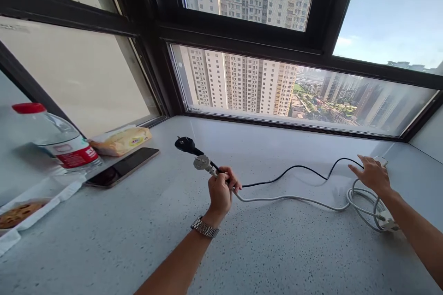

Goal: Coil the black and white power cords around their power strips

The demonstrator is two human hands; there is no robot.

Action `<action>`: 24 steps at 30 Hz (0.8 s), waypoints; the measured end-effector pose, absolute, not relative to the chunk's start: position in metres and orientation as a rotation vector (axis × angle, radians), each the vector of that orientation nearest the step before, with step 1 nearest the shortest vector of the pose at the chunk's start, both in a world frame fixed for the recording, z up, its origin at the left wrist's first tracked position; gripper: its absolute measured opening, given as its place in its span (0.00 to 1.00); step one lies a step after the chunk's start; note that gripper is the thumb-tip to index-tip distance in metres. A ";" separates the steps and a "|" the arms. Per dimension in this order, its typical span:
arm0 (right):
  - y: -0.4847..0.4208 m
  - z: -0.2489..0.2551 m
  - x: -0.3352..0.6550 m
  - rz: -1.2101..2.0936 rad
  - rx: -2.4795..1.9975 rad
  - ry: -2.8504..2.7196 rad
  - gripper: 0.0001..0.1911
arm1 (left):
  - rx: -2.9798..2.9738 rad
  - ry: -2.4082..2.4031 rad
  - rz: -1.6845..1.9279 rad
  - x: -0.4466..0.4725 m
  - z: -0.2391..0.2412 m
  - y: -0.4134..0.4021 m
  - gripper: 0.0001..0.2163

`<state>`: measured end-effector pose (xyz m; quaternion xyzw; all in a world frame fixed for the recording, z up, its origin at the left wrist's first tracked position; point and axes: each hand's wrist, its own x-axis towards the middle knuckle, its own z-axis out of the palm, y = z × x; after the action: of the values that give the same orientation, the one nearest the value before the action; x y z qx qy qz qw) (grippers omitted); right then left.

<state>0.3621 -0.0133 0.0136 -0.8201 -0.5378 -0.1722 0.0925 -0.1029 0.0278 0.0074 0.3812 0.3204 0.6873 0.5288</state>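
Two power cords are bunched in my left hand (222,189), its fingers closed around them just below the plugs. A black plug (186,144) sticks out beyond the fist, with a pale grey plug (201,162) beside it, prongs showing. From the fist the black cord (294,167) and the white cord (294,197) run rightward over the counter. My right hand (374,175) lies with fingers stretched out over the far end of the black cord, partly covering a white object (381,161). Below it are loops of white cord (355,200) and a white block-like piece (388,221), partly hidden by my forearm.
On the left of the speckled counter (277,258) stand a red-capped plastic bottle (65,138) and a yellow soft pack (122,142). A phone (122,167) lies in front of them, near a white tray (55,200) with cookies (20,212). Dark-framed windows (242,46) border the back.
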 end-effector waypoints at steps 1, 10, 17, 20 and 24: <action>-0.029 0.009 0.359 -0.503 -2.348 -1.624 0.34 | 0.887 0.781 1.683 -0.106 0.009 0.030 0.02; -0.153 -0.023 0.345 -0.034 -2.185 -1.969 0.45 | 0.728 1.004 2.116 -0.140 0.018 0.059 0.03; -0.158 -0.021 0.362 -0.162 -1.906 -2.318 0.23 | 0.766 1.221 2.202 -0.167 0.017 0.068 0.06; -0.159 -0.024 0.411 -0.266 -1.926 -2.177 0.27 | 0.765 1.272 2.214 -0.172 0.016 0.071 0.07; -0.165 -0.015 0.485 -0.420 -2.174 -1.719 0.36 | 0.719 1.390 2.206 -0.181 0.013 0.079 0.08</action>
<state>0.4849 -0.1655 -0.0154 -0.7645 -0.6045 -0.1476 0.1684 -0.1810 0.0787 0.0135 0.2593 0.5016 0.7964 0.2167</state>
